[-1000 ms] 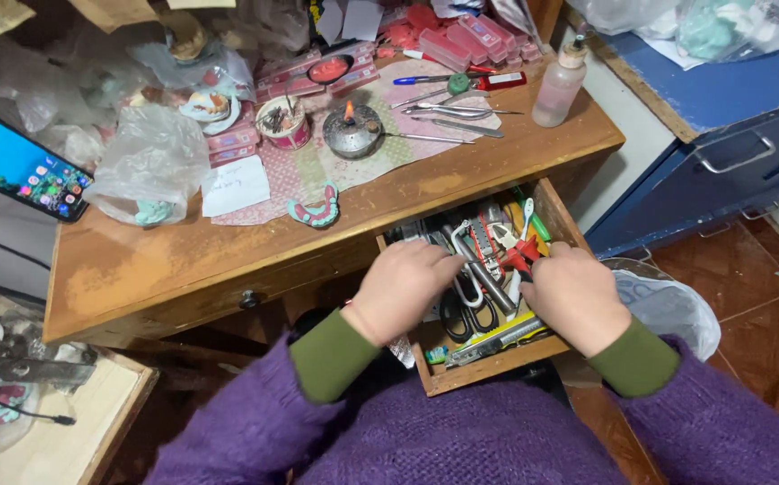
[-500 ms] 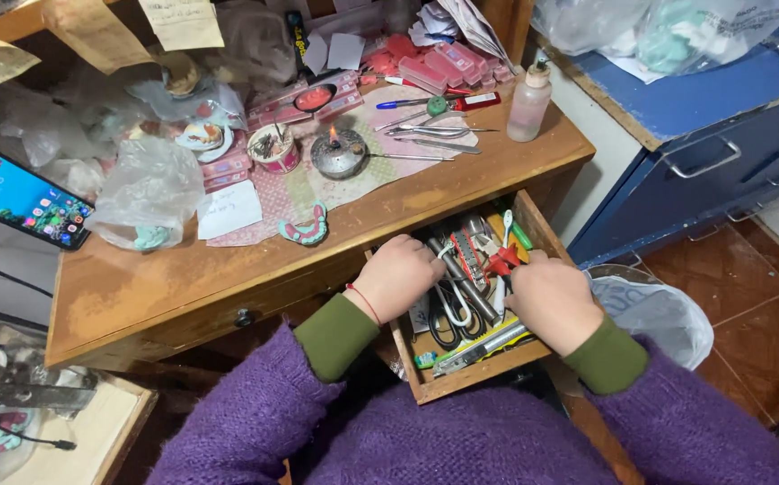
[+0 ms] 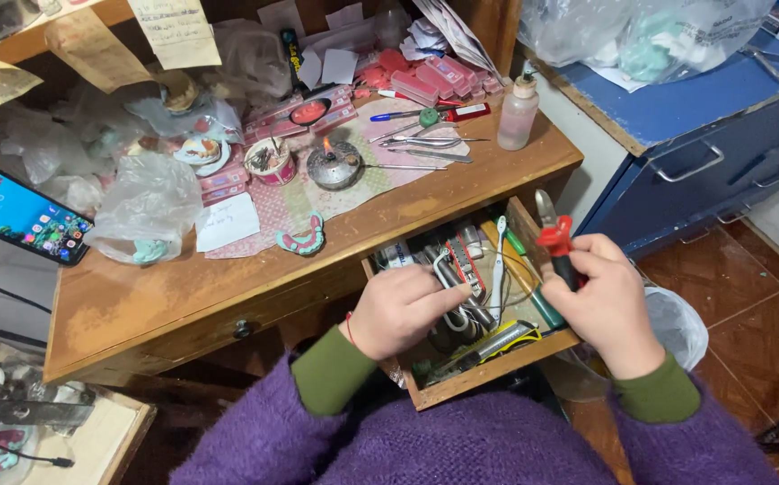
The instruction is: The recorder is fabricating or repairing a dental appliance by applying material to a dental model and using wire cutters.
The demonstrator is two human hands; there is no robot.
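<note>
phone, lit burner, bottle

The left hand lies palm-down inside the open drawer, fingers curled. The right hand hovers above the drawer's right edge, fist closed, thumb up.

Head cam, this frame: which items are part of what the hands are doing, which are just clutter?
In use:
right hand gripping red-handled pliers
left hand on metal tools in open wooden drawer

Lying about:
lit metal burner
smartphone
clear plastic bottle
blue pen
</note>
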